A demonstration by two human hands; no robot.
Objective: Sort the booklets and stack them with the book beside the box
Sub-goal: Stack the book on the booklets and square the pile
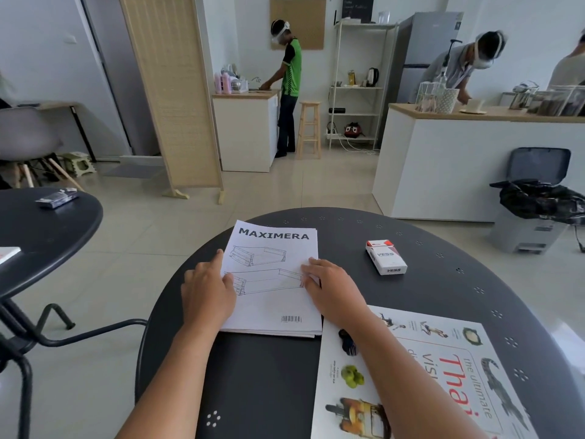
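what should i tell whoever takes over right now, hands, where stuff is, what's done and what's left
Left hand: flat on the left edge of the MAXIMERA booklets, gripping nothing.
Right hand: flat on their right edge, squaring the pile.
Booklets lie in one pile at the table's middle. The book lies near right, under the right forearm. The VESS box sits far right, apart from both.
Done: booklets gathered.
Left: stack booklets with the book beside the box.
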